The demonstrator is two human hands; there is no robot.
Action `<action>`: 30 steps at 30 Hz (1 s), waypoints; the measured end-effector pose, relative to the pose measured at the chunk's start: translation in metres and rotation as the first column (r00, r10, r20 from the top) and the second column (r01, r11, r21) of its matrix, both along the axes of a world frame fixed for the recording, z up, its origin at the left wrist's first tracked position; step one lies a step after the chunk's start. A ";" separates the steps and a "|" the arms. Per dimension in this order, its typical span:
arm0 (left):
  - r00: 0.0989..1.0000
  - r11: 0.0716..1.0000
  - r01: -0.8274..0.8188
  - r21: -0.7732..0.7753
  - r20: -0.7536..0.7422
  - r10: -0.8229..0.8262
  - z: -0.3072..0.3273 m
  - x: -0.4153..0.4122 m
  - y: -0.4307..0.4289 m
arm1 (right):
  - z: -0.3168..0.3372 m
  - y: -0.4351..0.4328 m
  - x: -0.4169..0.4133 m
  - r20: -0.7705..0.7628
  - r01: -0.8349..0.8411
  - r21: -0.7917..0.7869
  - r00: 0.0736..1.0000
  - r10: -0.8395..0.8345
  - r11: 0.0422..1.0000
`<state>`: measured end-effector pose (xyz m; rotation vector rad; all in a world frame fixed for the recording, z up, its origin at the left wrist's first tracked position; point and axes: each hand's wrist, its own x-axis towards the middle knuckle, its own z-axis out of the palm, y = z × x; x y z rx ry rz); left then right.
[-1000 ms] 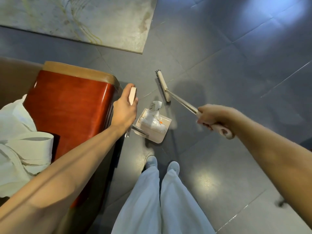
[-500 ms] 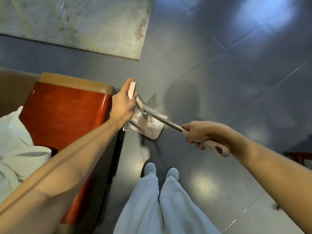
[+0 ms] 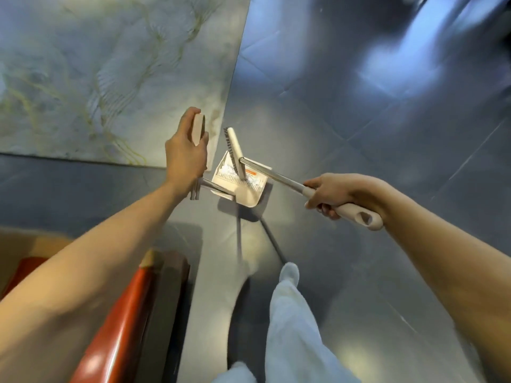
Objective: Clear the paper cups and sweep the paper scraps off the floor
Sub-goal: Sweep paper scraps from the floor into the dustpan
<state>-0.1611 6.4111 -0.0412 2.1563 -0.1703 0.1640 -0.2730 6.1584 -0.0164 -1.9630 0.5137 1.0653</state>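
- The grey floor [image 3: 359,134] shows no paper where you can see it, and no paper cups are in view. I think the sweeping here is almost done.
- A pale rug [image 3: 110,64] lies at the top left, and a red seat [image 3: 124,313] is under your left arm.
- The dustpan [image 3: 246,194] is low down by the rug's corner, in front of your feet. I cannot tell if it touches the floor.
- The broom [image 3: 237,150] has its head over the pan's mouth.
- Your left hand [image 3: 185,158] holds the pale top of the pan's long handle, with the fingers [image 3: 191,114] curled round it.
- Your right hand [image 3: 337,192] holds the broom's handle, with the fingers [image 3: 326,211] wrapped tight.
- The paper scraps [image 3: 228,171] are in the pan. The view is blurry, so the white bits are probably them.
- You may need to empty the pan and look for cups.
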 end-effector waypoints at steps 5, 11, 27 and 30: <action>0.995 1.000 -0.008 -0.006 0.097 0.008 0.037 0.107 -0.081 | 0.029 -0.078 0.109 0.075 0.048 0.028 0.996 -0.050 0.998; 0.994 0.999 -0.024 -0.030 0.104 0.027 0.064 0.229 -0.156 | 0.049 -0.152 0.224 0.082 0.105 0.048 0.991 -0.108 0.993; 0.984 0.989 0.145 -0.003 0.107 -0.144 0.092 0.694 -0.344 | 0.084 -0.323 0.674 0.121 0.076 0.000 0.990 -0.075 0.997; 0.983 0.989 0.145 -0.023 0.116 -0.142 0.094 0.785 -0.393 | 0.083 -0.364 0.751 0.161 0.058 -0.047 0.986 -0.049 0.997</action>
